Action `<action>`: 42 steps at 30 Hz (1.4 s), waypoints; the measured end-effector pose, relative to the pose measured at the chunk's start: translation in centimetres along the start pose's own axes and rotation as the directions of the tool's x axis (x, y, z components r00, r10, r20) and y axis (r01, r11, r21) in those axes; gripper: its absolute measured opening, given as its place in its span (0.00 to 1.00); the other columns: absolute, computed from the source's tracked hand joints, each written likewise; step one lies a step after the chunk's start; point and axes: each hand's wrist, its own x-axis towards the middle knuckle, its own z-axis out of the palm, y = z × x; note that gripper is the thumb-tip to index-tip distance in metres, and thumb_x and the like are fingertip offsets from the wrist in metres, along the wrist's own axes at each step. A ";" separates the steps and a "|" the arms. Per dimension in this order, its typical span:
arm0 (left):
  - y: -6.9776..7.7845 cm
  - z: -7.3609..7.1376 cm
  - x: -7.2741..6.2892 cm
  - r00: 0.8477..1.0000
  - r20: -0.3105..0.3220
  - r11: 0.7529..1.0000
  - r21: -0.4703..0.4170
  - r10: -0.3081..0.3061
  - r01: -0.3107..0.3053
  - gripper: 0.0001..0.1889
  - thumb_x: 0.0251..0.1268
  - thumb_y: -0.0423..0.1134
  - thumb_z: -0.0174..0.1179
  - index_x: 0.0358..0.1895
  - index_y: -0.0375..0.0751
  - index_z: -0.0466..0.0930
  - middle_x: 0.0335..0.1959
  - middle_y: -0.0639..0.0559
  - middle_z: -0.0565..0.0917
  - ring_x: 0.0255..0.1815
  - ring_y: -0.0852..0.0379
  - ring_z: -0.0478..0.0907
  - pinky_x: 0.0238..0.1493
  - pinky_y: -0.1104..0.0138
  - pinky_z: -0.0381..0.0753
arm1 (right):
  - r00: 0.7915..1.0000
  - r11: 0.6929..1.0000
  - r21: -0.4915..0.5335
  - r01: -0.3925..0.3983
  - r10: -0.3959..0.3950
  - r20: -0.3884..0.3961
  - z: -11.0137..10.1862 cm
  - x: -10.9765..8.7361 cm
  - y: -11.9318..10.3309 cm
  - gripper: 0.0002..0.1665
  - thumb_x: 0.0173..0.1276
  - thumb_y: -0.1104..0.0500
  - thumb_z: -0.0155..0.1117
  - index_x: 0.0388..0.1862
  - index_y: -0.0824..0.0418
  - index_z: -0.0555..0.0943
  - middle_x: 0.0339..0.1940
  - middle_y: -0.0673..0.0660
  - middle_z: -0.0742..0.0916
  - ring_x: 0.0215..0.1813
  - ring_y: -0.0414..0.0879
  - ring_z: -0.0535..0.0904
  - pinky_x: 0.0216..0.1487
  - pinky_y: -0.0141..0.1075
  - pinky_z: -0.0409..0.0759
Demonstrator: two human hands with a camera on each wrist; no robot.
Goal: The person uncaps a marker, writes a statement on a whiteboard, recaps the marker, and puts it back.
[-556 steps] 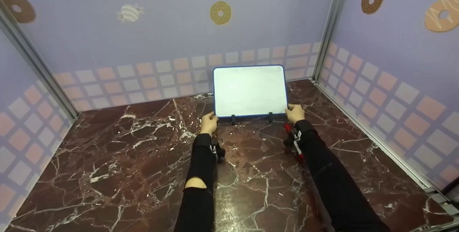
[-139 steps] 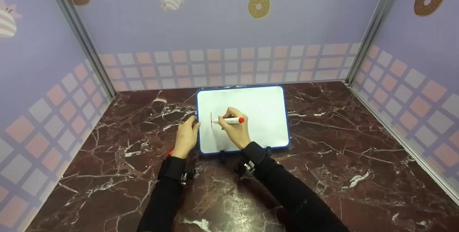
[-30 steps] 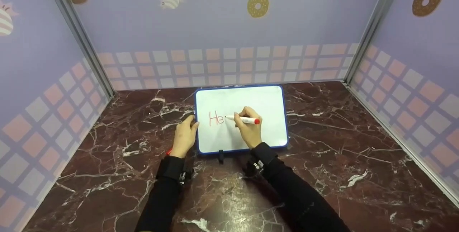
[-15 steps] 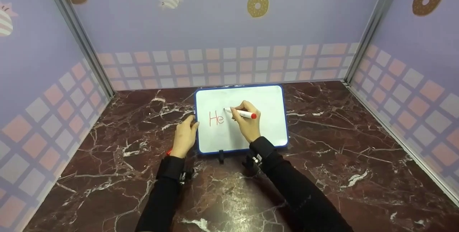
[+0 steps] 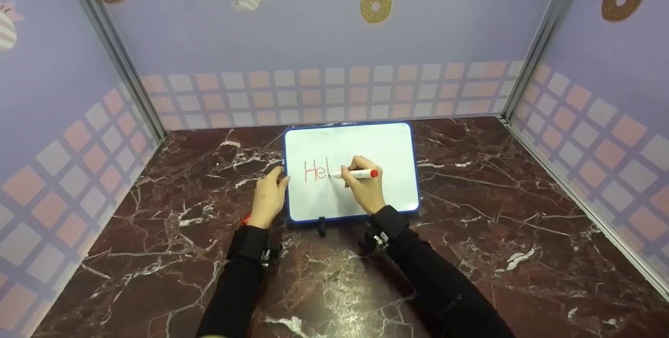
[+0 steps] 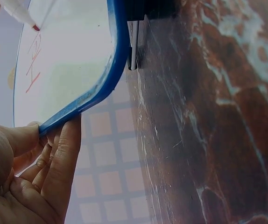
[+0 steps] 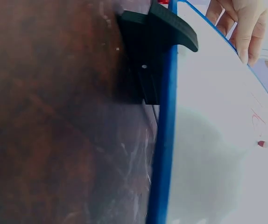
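A blue-framed whiteboard [image 5: 376, 194] leans back on a stand, its black clip [image 5: 322, 226] showing at the lower edge. The red letters "Hel" [image 5: 315, 172] stand on its left half. Thumb and fingertips of my left hand [image 5: 269, 198] pinch the board's left edge; in the left wrist view the thumb [image 6: 24, 139] lies at the front and the fingers reach behind. With my right hand [image 5: 366, 186] I grip a white marker with a red end [image 5: 360, 173], its tip [image 6: 36, 28] at the lower end of the "l". The right wrist view shows the red tip close to the board.
The board stands on a dark red marbled table [image 5: 172, 275]. A small red thing [image 5: 246, 219] peeks out beside my left wrist, mostly hidden. Purple walls with checks [image 5: 235, 100] close off the back and both sides, with metal posts [image 5: 538, 40] at the corners.
The board, upright and held by both hands at first, later leans further back and carries writing. Since half a second ago, the marker has moved down, adding the "l" after "He". The left hand stays put.
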 end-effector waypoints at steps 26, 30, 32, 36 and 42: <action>-0.1 0.0 0.0 1.000 -0.002 0.999 -0.015 0.029 -0.029 0.15 0.74 0.36 0.55 0.58 0.31 0.76 0.36 0.34 0.85 0.32 0.41 0.81 0.35 0.51 0.78 | 0.997 0.999 0.004 -0.043 0.043 -0.063 -0.4 1.6 0.6 0.11 0.61 0.76 0.66 0.23 0.78 0.74 0.23 0.70 0.83 0.21 0.50 0.80 0.24 0.24 0.75; -0.2 -0.1 0.0 0.999 0.000 0.999 -0.022 0.033 -0.033 0.16 0.74 0.36 0.55 0.58 0.31 0.76 0.36 0.35 0.84 0.29 0.43 0.80 0.33 0.53 0.77 | 0.998 0.999 -0.005 -0.038 0.038 -0.047 -0.6 1.3 0.4 0.12 0.61 0.76 0.65 0.21 0.78 0.73 0.22 0.70 0.82 0.20 0.48 0.79 0.24 0.24 0.73; -0.2 -0.1 -0.1 0.999 0.003 0.999 -0.025 0.032 -0.032 0.16 0.74 0.36 0.54 0.59 0.31 0.76 0.36 0.36 0.84 0.29 0.43 0.79 0.33 0.53 0.77 | 0.999 0.999 -0.008 -0.032 0.032 -0.036 -0.7 1.1 0.4 0.12 0.61 0.77 0.64 0.21 0.78 0.72 0.21 0.71 0.81 0.19 0.52 0.78 0.23 0.23 0.72; -0.1 -0.1 -0.1 1.000 0.003 0.999 -0.022 0.027 -0.027 0.16 0.74 0.36 0.54 0.59 0.31 0.76 0.37 0.35 0.85 0.31 0.42 0.80 0.35 0.52 0.77 | 1.000 1.000 -0.014 -0.013 0.013 -0.004 -1.1 0.5 0.4 0.14 0.61 0.78 0.63 0.19 0.78 0.71 0.19 0.70 0.80 0.18 0.60 0.78 0.23 0.23 0.71; -0.2 0.0 0.0 1.000 -0.004 1.000 -0.022 0.015 -0.015 0.16 0.74 0.36 0.54 0.59 0.31 0.76 0.38 0.35 0.85 0.34 0.41 0.81 0.37 0.50 0.79 | 1.000 0.999 -0.038 -0.001 0.002 0.011 -1.5 0.0 0.6 0.15 0.59 0.79 0.62 0.17 0.76 0.69 0.17 0.68 0.80 0.16 0.56 0.77 0.22 0.23 0.69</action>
